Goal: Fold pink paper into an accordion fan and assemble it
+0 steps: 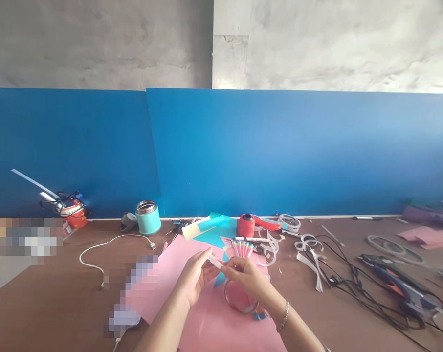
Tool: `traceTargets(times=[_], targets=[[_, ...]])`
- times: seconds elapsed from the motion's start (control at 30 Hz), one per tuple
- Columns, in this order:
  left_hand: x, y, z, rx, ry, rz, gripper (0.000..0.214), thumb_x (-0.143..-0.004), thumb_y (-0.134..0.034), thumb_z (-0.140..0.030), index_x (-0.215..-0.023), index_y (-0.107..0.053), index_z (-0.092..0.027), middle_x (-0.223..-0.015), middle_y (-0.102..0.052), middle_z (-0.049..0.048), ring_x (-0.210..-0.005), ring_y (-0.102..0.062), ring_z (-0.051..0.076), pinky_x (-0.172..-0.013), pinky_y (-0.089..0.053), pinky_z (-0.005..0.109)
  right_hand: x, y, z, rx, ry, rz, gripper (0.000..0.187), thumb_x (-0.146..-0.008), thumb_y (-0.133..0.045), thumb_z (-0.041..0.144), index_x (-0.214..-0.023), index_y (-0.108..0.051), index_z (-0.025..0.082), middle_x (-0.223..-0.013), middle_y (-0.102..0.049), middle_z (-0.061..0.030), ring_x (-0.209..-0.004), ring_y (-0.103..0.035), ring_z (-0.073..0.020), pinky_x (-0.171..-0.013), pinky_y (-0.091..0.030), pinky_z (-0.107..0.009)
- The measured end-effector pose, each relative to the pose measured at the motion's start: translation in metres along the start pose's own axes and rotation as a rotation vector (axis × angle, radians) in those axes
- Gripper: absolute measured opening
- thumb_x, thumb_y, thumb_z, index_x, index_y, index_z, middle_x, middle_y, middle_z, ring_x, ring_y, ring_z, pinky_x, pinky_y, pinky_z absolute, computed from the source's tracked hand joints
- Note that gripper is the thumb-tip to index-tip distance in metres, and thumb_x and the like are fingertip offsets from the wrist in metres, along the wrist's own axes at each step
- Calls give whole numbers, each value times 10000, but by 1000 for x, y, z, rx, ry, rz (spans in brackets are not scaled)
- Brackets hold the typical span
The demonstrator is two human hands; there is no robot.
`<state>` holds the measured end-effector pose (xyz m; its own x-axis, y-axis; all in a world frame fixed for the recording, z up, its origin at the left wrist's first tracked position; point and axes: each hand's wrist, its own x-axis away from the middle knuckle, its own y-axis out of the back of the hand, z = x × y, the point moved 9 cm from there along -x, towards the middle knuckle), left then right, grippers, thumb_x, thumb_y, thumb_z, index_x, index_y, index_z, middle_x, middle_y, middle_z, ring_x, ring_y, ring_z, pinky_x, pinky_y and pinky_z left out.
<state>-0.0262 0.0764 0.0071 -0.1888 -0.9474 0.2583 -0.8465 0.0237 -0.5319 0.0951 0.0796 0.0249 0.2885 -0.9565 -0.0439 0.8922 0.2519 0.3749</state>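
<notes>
Between both hands is a short white strip (216,262), seemingly paper or tape. My left hand (195,275) has its fingers closed at the strip's left end, thumb on top. My right hand (242,274) pinches the other end. Below them lie pink paper sheets (163,278) with teal paper pieces (220,279) on top. Partly behind my right hand is a clear ring-shaped object (229,304), perhaps a tape roll. Just beyond it stands a pleated pink and white paper fan (242,249).
A red thread spool (245,226), a red-handled tool (267,223) and curled white strips (272,252) lie behind. At left are a turquoise cup (148,220), a white cable (115,238) and an orange pot (74,215). Black cords (357,278) and a glue gun-like tool (401,288) lie right.
</notes>
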Motion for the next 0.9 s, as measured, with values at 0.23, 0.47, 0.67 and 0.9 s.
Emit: traceTargets(times=[0.23, 0.47, 0.67, 0.9], targets=[[1, -4, 0, -32, -20, 10, 184, -785, -651, -327, -777, -588, -154, -742, -694, 51, -728, -681, 157, -728, -543, 259, 0, 2, 1, 36, -48, -86, 410, -761, -574, 496, -539, -419, 188, -534, -354, 46, -544, -341, -105, -521, -261, -238], [5, -12, 1, -50, -69, 10, 257, -736, -685, -394, -742, -587, -156, -700, -659, 22, -713, -668, 157, -682, -525, 244, 2, 7, 0, 143, -57, -208, 479, -745, -561, 589, -532, -412, 187, -515, -367, 47, -536, -361, -106, -498, -261, -225], [5, -12, 2, -47, -65, 11, 289, -709, -701, -421, -744, -578, -161, -703, -659, 24, -717, -667, 167, -690, -521, 257, 2, 8, 0, 179, -69, -235, 505, -752, -534, 612, -515, -390, 190, -500, -340, 56, -517, -338, -97, -479, -250, -218], [5, -11, 3, -58, -69, 12, 267, -735, -679, -403, -752, -579, -157, -712, -676, 41, -710, -670, 167, -729, -530, 270, 2, 9, -1, 197, -70, -262, 456, -762, -535, 537, -495, -392, 196, -475, -350, 55, -489, -351, -98, -466, -251, -223]])
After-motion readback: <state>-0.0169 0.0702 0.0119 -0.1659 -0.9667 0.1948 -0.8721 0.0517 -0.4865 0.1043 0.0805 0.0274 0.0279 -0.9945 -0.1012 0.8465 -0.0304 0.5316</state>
